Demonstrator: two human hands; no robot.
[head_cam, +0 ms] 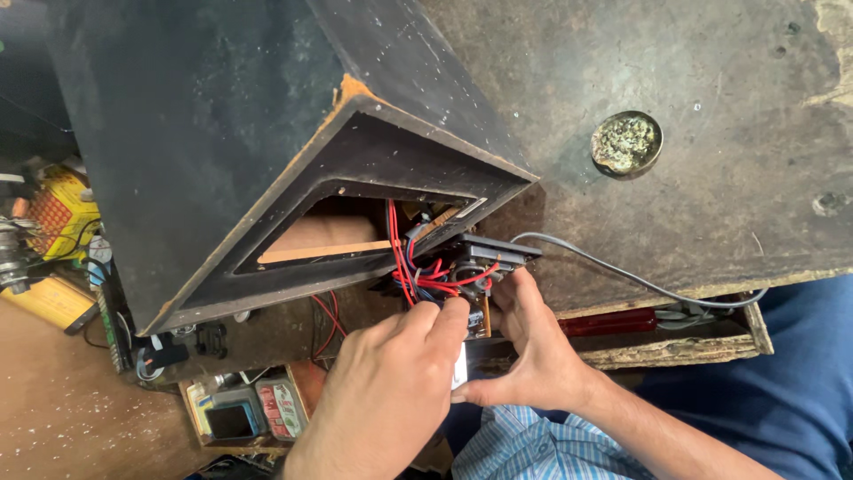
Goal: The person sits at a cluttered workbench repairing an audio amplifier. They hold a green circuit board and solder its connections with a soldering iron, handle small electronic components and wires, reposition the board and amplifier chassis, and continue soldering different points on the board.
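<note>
A black wooden speaker cabinet (222, 133) lies on the worn workbench (711, 178), its rear opening (329, 233) facing me. A small black panel with a circuit board (484, 258) hangs out of that opening on a bundle of red wires (409, 267). My left hand (391, 382) grips the lower edge of the board from the left, fingers curled over it. From the right, my right hand (533, 351) holds the same board, its thumb underneath. A grey cable (622, 271) runs from the panel off to the right.
A round tin of greyish scraps (626, 142) sits on the bench behind. A red-handled tool (609, 322) lies in an open drawer below the bench edge. Small boxes (253, 409) and yellow items (58, 213) crowd the left.
</note>
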